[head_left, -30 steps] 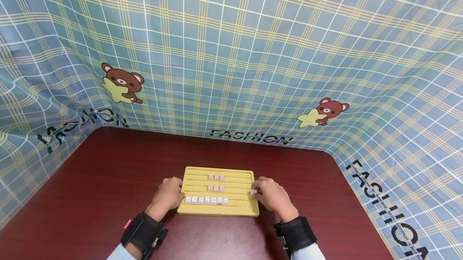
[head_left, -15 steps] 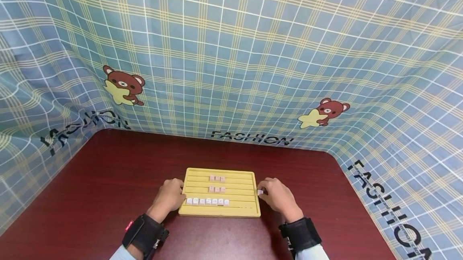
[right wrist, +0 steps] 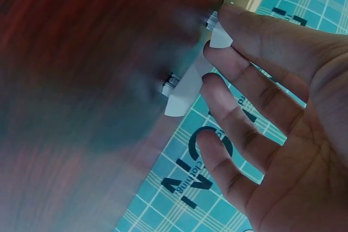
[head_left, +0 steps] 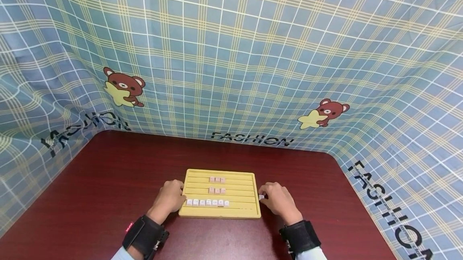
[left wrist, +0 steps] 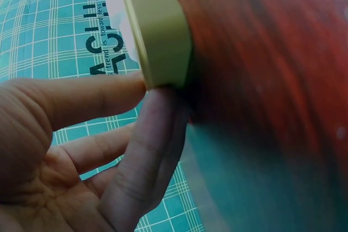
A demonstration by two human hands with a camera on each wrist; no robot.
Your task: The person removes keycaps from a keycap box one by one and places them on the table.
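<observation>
A yellow grooved board [head_left: 238,199] lies on the table, bearing a row of white keycaps [head_left: 208,202] and two short rows of pinkish keycaps [head_left: 217,191]. My left hand [head_left: 169,197] grips the board's left edge; in the left wrist view the thumb and fingers close on its corner. Beside the right edge, my right hand [head_left: 277,199] pinches a small white keycap [right wrist: 220,36] between thumb and index finger, low at the table. A second white keycap [right wrist: 184,93] shows near the other fingertips in the right wrist view, partly blurred; the head view barely shows it.
The dark red table [head_left: 119,183] extends around the board on all sides. A blue checked cloth [head_left: 231,71] with bear prints hangs behind it and along both sides.
My right hand has moved off the board's right edge, rightward and down toward the table, with the white keycap in its fingers. The left hand keeps its grip on the board.
</observation>
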